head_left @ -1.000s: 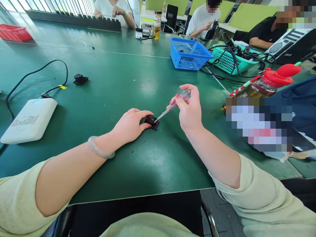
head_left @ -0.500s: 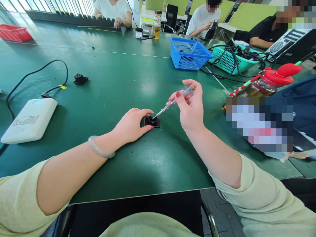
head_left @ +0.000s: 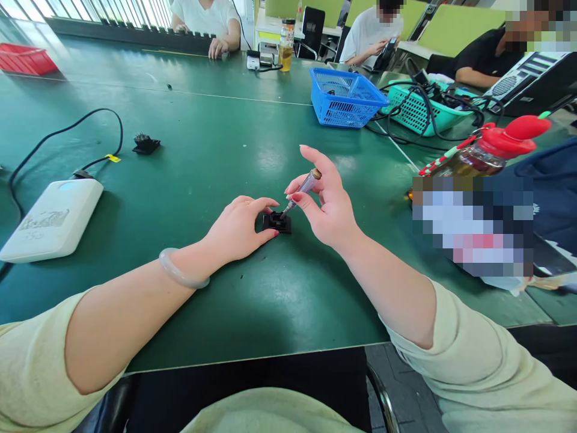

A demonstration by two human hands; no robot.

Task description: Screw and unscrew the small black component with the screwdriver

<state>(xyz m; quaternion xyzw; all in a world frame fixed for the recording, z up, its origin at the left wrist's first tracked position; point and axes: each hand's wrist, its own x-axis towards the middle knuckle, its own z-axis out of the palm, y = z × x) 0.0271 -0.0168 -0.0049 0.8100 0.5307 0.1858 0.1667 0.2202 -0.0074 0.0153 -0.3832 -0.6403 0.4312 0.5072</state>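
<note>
A small black plastic part lies on the green tabletop in front of me. My left hand grips it from the left, thumb on the near side and fingers on the far side. In my right hand is a screwdriver with a clear handle, pinched between thumb and fingers while the index finger is raised. Its shaft slants down to the left, and the tip meets the top of the black part. Exactly where the tip sits inside the part is too small to tell.
A white box with a black cable lies left, near another small black piece. Beyond stand a blue basket, a green basket full of cables, and a red-lidded bottle. A red basket sits far left. Other people sit opposite.
My right hand has moved left, closer to the black part, and the screwdriver stands steeper. My left hand keeps its place on the part.
</note>
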